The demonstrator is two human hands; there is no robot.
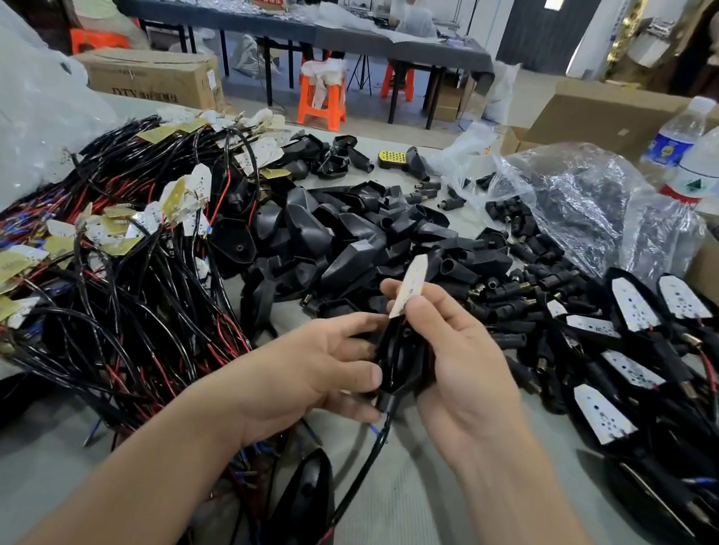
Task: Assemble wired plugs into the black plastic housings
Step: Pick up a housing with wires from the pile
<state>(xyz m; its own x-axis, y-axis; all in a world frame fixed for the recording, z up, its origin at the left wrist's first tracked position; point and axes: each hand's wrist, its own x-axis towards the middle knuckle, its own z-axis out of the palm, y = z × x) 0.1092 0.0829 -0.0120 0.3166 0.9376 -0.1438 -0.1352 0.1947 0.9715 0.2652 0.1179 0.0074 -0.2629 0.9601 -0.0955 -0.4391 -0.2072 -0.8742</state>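
I see little of the black housing [401,360]: the left hand [313,367] curls round one side of it and the right hand [469,360] covers the other. The foot of the white board [410,286] is hidden behind the right fingertips, so I cannot tell how it sits. Below the fingers the cable [363,469] fades into blur near the picture's bottom edge.

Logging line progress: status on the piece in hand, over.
Left hand grips black housing. Right hand pinches white board, standing up out of housing. Cable hangs below, nothing blocking.
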